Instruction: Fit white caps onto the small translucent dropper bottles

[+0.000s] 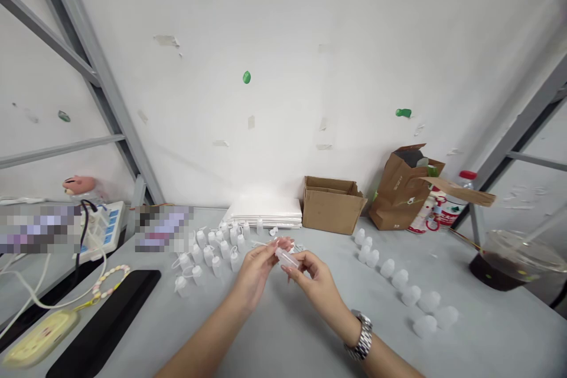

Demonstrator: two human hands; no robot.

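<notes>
A small translucent plastic bottle (287, 258) lies tilted between my two hands above the middle of the table. My left hand (256, 271) is closed at its upper left end, fingertips pinched there; whatever small part lies under them is hidden. Thumb and fingers of my right hand (316, 276) grip the bottle's lower right end. Left of my hands stand several small white bottles (217, 266) with narrow tops, some with looped cap straps. To the right, several cloudy translucent bottles (411, 295) stand in a slanting line. Small white pieces (273, 231) lie behind my hands.
Behind are a stack of white sheets (266, 212), an open cardboard box (332, 207) and a brown paper bag (398, 195). A cup of dark drink (500, 269) stands at right. On the left are a power strip (110, 227), cables and a long black pad (110, 319).
</notes>
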